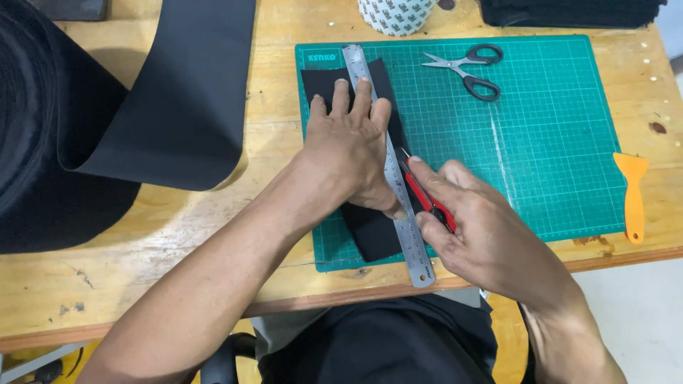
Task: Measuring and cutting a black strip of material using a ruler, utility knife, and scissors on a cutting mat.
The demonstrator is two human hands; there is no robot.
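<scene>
Left hand (350,146) spread flat, fingers open, pressing steel ruler (388,167) onto black fabric strip (370,231) at left part of green cutting mat (548,142). Right hand (484,235) closed around red utility knife (425,198), blade against ruler's right edge. Open mat surface at centre right; scissors (469,67) upper centre. Orange scraper (632,195) at right table edge. Patterned white roll (395,14) at top. Black fabric roll (107,114) upper left.

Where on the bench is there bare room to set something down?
Bare mat lies between the scissors and the yellow scraper. It is crowded along the ruler, under the left hand and right hand.
</scene>
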